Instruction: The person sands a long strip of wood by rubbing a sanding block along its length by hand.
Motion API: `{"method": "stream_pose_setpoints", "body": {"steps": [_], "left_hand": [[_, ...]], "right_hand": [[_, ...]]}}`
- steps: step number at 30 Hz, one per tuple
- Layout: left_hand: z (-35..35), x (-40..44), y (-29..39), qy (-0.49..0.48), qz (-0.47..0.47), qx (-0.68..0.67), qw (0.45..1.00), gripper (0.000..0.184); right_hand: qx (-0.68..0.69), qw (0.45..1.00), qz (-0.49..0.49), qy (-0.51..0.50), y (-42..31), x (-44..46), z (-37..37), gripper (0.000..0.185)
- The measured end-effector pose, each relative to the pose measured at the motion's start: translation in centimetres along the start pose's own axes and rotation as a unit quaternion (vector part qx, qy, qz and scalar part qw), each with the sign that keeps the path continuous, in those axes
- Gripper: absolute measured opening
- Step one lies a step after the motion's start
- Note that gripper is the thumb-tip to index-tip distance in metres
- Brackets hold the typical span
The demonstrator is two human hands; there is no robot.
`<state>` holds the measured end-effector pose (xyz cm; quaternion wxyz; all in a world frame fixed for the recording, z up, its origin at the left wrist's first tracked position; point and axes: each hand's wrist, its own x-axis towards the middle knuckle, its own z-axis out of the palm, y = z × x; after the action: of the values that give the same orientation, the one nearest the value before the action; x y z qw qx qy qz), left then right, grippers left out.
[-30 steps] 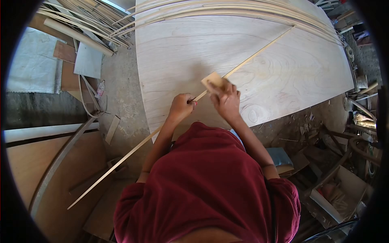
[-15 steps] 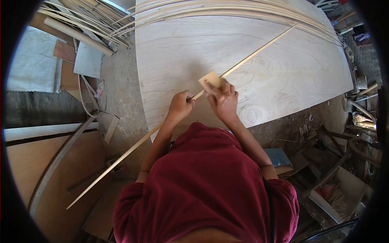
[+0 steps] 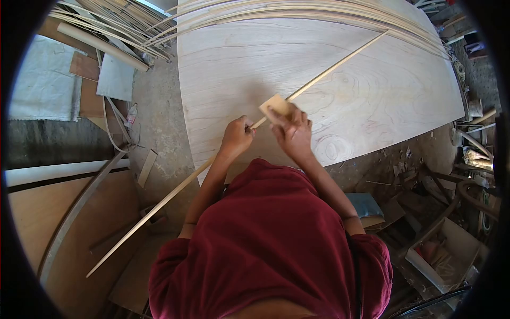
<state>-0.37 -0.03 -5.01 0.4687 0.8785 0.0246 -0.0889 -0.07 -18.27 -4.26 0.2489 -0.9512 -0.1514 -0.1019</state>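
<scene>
A long, thin wooden strip (image 3: 333, 68) runs diagonally from the lower left up over the plywood sheet (image 3: 234, 64), its upper end near the bundled strips. My left hand (image 3: 238, 134) is closed around the strip near its middle. Just beyond, my right hand (image 3: 295, 132) is closed on a small flat tan block (image 3: 276, 105), which lies across the strip. It looks like a sanding block, but its underside is hidden. The fingers of my right hand are slightly blurred.
Several long, thin strips (image 3: 297, 16) lie along the sheet's far edge. A cardboard tube (image 3: 103, 47) and leaning boards (image 3: 69, 212) stand at the left. At the lower right are an open box (image 3: 443, 255), a blue packet (image 3: 364, 204) and floor scraps.
The block and my right hand have barely shifted along the strip. The strip's lower end has dipped very slightly; my left hand keeps its hold.
</scene>
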Motion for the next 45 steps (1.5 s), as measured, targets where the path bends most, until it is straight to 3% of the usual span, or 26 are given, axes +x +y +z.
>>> {"method": "stream_pose_setpoints", "body": {"steps": [5,9,11,15,18,20,23,25,27,31,34,37,39,42,45], "left_hand": [[-0.1,-0.2,0.8,-0.011,-0.027,0.016,0.999,0.011],[-0.6,-0.2,2.1,0.001,-0.027,0.029,0.999,0.011],[-0.5,0.0,1.5,0.018,-0.002,0.024,1.000,0.011],[0.2,0.0,-0.3,0.032,0.017,0.035,0.999,0.011],[0.0,-0.6,0.8,0.028,0.002,0.041,0.999,0.008],[0.4,-0.8,0.3,0.028,0.011,0.034,0.999,0.009],[0.3,-0.5,0.5,0.035,0.021,0.032,0.999,0.009],[0.4,-0.4,0.7,0.043,0.020,0.035,0.998,0.009],[0.2,-0.2,0.6,0.038,-0.006,0.034,0.999,0.013],[-0.4,-0.4,1.4,0.029,-0.023,0.051,0.998,0.013],[0.1,-0.3,0.6,0.044,-0.013,0.048,0.998,0.011],[0.6,0.1,-0.3,0.045,0.021,0.035,0.998,0.007],[0.4,0.0,0.2,0.041,0.017,0.019,0.999,0.007],[-0.1,0.4,0.9,0.023,-0.031,0.032,0.999,0.008],[0.3,0.7,-0.1,0.024,0.012,-0.019,0.999,0.009]], "right_hand": [[-0.045,0.992,0.114,0.039,3.5,1.7,0.1,0.043],[-0.046,0.994,0.091,0.040,1.4,0.8,0.4,0.043],[-0.029,0.999,-0.012,0.018,-1.2,0.0,0.0,0.042],[0.016,0.999,-0.035,-0.020,-1.8,-0.4,-0.3,0.042],[-0.024,0.999,0.007,0.023,1.8,0.9,0.2,0.043],[-0.055,0.991,0.109,0.051,3.9,1.8,0.1,0.041],[-0.086,0.987,0.129,0.044,3.7,2.1,-0.1,0.042],[-0.072,0.989,0.122,0.034,2.5,1.6,0.0,0.043],[-0.038,0.999,0.030,0.008,0.6,0.3,0.4,0.044],[-0.002,0.999,-0.009,-0.043,-1.2,-0.4,-0.3,0.045],[-0.035,0.999,0.032,0.008,1.3,0.7,-0.1,0.043],[-0.087,0.989,0.116,0.017,3.4,2.1,-0.5,0.042],[-0.095,0.988,0.120,0.013,3.2,2.1,-0.5,0.043],[-0.069,0.997,0.036,0.006,1.1,0.9,0.1,0.048],[-0.022,0.998,-0.037,-0.040,-2.1,-0.5,-0.2,0.044]]}}
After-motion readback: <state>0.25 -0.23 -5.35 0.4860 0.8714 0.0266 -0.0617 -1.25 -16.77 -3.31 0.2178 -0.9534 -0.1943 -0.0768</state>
